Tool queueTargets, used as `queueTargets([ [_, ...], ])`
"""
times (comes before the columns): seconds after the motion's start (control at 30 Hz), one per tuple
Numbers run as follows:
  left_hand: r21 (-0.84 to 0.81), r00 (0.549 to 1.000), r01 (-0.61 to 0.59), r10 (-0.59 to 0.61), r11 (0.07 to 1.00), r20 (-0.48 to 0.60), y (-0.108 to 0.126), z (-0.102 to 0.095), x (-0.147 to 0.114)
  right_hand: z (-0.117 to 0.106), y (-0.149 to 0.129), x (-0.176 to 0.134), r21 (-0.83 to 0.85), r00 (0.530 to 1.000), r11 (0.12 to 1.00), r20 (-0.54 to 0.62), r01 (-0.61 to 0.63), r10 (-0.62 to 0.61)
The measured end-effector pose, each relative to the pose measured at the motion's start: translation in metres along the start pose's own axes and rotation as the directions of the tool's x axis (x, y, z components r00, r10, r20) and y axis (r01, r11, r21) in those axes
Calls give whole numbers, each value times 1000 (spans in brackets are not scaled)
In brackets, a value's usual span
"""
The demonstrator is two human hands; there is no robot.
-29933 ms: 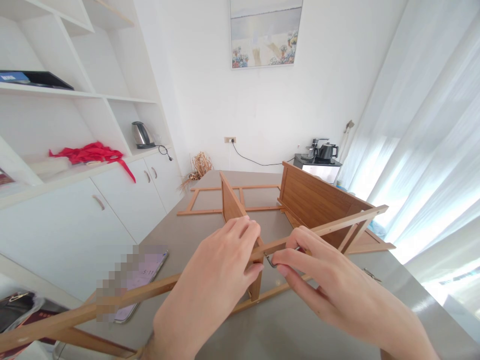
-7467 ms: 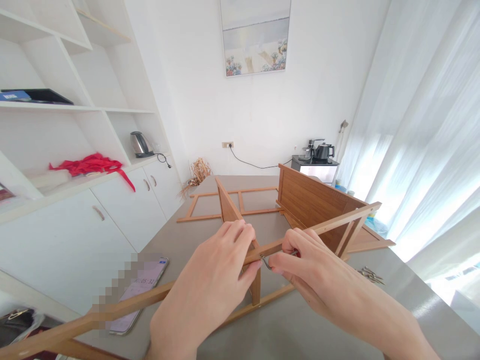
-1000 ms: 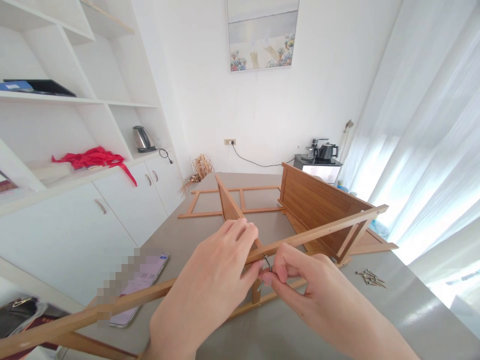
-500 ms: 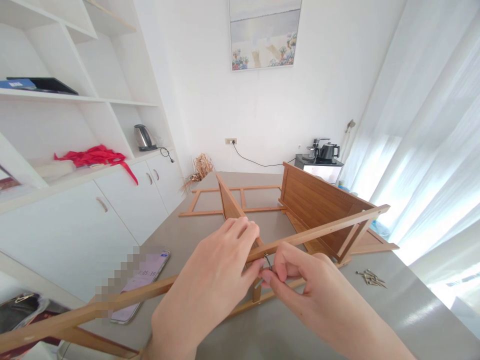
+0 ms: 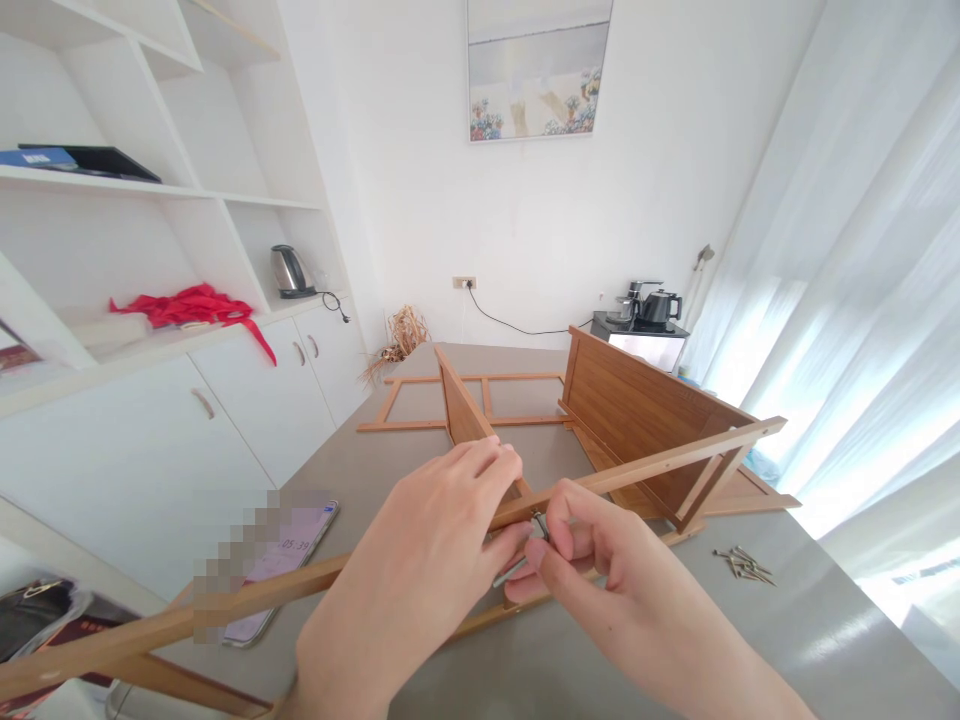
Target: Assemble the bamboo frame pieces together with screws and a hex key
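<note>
My left hand point(image 5: 427, 560) is closed around a long rail of the wooden side frame point(image 5: 667, 460), where a wooden shelf panel point(image 5: 466, 405) meets it. My right hand point(image 5: 626, 575) pinches a thin, L-shaped metal hex key point(image 5: 510, 573) between thumb and fingers. The key's short end reaches up to the near face of the rail, its long arm pointing left and down below my left thumb. The fastener at its tip is mostly hidden by my fingers. Attached at the frame's right end is a broad wooden panel point(image 5: 637, 420).
Several loose bolts point(image 5: 744, 566) lie on the grey table point(image 5: 795, 640) at the right. Farther back lies another wooden frame point(image 5: 401, 427). Under the rail at left is a phone point(image 5: 300, 545). White shelving point(image 5: 187, 190) lines the left wall; a curtain point(image 5: 847, 250) hangs at right.
The hex key has turned, its long arm swinging out further left. My right fingers have shifted with it and spread lower, while my left hand keeps its hold on the rail.
</note>
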State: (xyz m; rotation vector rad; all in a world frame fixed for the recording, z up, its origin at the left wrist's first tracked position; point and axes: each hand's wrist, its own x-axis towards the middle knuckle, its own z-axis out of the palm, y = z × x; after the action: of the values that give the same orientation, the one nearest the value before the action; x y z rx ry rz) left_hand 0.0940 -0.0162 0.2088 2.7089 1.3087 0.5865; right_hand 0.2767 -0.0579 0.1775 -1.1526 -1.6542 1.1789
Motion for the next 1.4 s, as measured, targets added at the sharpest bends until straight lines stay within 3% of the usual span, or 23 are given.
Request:
queueTargets([
  [0.13,-15,1000,0,0,1000,-9,-2,-2,-1,0,-3,0,-57,1000,998,-4,-6,5],
  [0.3,-31,1000,-2,1,1000,-23,-5,-1,-2,2,-7,-8,-351,999,935,21,39,-34],
  [0.47,-31,1000,-3,2,1000,-22,-6,2,-1,-10,-3,-20,-695,963,699,-35,168,-266],
  [0.57,-24,1000,-6,5,1000,-26,-7,2,-1,-22,1,-22,-798,918,568,-51,199,-394],
  [0.7,-13,999,-7,6,1000,-32,-7,2,-1,-34,7,-20,-827,888,512,-36,231,-459],
  [0.93,9,999,-18,18,1000,-34,-7,3,-3,-44,5,-20,-764,935,596,28,248,-353],
  [1.13,28,998,-21,22,999,-54,-8,4,-3,-48,2,-12,-722,860,517,217,460,-462],
  [1.4,24,998,-22,24,999,-58,-9,5,-1,-48,1,-7,-734,851,486,240,474,-468],
])
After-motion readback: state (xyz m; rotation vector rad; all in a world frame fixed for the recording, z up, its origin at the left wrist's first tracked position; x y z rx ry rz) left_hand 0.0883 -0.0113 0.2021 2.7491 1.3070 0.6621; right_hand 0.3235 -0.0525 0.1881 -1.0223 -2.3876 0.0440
